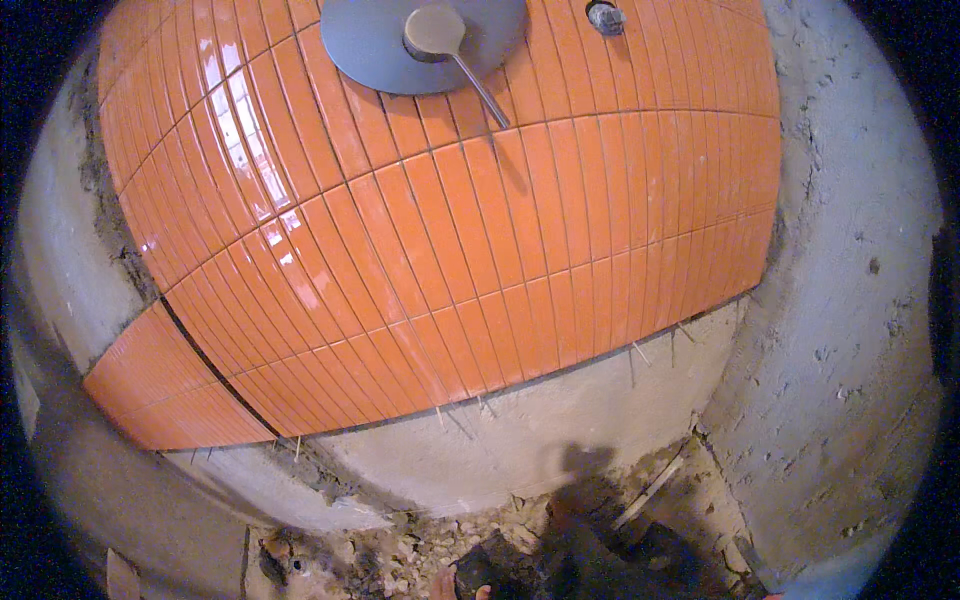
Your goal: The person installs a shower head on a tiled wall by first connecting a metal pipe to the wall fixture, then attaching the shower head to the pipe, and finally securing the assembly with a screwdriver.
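Note:
At the lower edge, a few fingertips of my left hand [445, 584] show beside a dark shape [492, 562]. They look curled at it, but I cannot make out what it is. Only a sliver of my right hand [774, 597] enters at the lower right, by a dark narrow strip [752, 562]; its fingers are hidden. Above both hands rises a wall of upright orange tiles [590, 200]. Thin pale sticks [440, 416] poke out along the tiles' bottom edge, over bare plaster [560, 400].
A round grey plate with a lever handle [432, 32] is mounted high on the tiles. Right of it, a pipe stub [606, 17] sits in a hole. Rough grey wall [850, 250] borders the right. Rubble [400, 560] and a pale strip [650, 490] lie below.

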Available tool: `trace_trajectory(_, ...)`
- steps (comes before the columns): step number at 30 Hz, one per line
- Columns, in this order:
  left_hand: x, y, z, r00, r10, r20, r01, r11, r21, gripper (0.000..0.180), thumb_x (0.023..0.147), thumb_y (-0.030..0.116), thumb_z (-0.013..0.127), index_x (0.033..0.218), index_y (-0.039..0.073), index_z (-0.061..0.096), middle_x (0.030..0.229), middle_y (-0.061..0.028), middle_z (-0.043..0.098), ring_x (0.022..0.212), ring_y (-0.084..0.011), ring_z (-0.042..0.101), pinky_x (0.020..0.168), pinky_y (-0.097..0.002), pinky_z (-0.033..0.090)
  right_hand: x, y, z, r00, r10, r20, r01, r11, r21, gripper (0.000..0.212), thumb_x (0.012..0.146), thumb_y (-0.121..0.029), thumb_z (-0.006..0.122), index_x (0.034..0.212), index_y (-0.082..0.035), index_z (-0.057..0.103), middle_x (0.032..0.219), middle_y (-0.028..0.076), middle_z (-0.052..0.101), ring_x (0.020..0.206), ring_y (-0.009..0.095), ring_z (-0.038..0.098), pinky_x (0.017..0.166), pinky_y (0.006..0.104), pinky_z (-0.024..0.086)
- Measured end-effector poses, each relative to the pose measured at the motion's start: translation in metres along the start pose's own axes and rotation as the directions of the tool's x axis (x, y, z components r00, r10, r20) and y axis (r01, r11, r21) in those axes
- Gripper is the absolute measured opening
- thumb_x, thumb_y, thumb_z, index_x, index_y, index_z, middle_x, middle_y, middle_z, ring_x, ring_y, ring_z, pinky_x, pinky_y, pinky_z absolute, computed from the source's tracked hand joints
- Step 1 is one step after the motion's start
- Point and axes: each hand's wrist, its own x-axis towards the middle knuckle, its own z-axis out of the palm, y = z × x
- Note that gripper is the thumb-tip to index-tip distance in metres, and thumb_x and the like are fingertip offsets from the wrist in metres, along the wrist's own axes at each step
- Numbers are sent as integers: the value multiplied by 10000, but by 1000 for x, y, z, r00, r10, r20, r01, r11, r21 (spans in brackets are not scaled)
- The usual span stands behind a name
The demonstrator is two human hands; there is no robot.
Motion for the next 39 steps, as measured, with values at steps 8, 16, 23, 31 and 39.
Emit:
trace_trajectory(8, -8, -9, 8, 1000, -13, 0, 13, 1000, 16, 754, 817, 453, 766, 1414, 61, 524, 1338, -279, 563, 1209, -494, 551, 1024, -571, 463, -53, 10, -24, 988, 25, -153, 60, 847, 528, 304, 939, -298, 692, 1083, -32, 666, 982, 141, 715, 852, 293, 715, 761, 420, 608)
trace_trajectory(16, -8, -3, 19, 999, -39, 1, 39, 999, 2, 751, 816, 486, 767, 1412, 88, 543, 1256, -280, 614, 1038, -473, 599, 907, -555, 511, -106, 18, -85, 997, -6, -74, 74, 205, 976, 316, 949, -284, 693, 1092, -7, 648, 993, 155, 707, 862, 291, 715, 770, 424, 612)
trace_trajectory(23, 5, 20, 19, 1000, 19, -20, -18, 1000, 16, 710, 835, 483, 770, 1383, 79, 567, 1235, -291, 626, 932, -460, 636, 814, -560, 554, -172, -62, -250, 998, -36, 44, -44, 18, 999, 248, 957, -161, 646, 1103, 34, 600, 1052, 171, 644, 1039, 351, 684, 958, 469, 583)
trace_trajectory(31, -6, 54, -8, 984, -22, 175, 21, 1000, 7, 689, 827, 451, 766, 1321, 8, 580, 1253, -325, 603, 1021, -489, 622, 875, -562, 535, -227, -146, -395, 997, -83, -1, -5, -71, 997, 397, 994, -199, 602, 1319, 23, 549, 1181, 163, 639, 1129, 354, 654, 1022, 479, 533)
trace_trajectory(39, -54, 86, -52, 965, 64, 253, -92, 991, 101, 664, 819, 436, 758, 1243, -52, 603, 1250, -342, 602, 1079, -504, 623, 906, -554, 533, -282, -214, -520, 986, 5, 168, -167, -107, 980, 450, 973, -313, 653, 1334, -55, 579, 1185, 68, 666, 1066, 211, 666, 824, 365, 579)
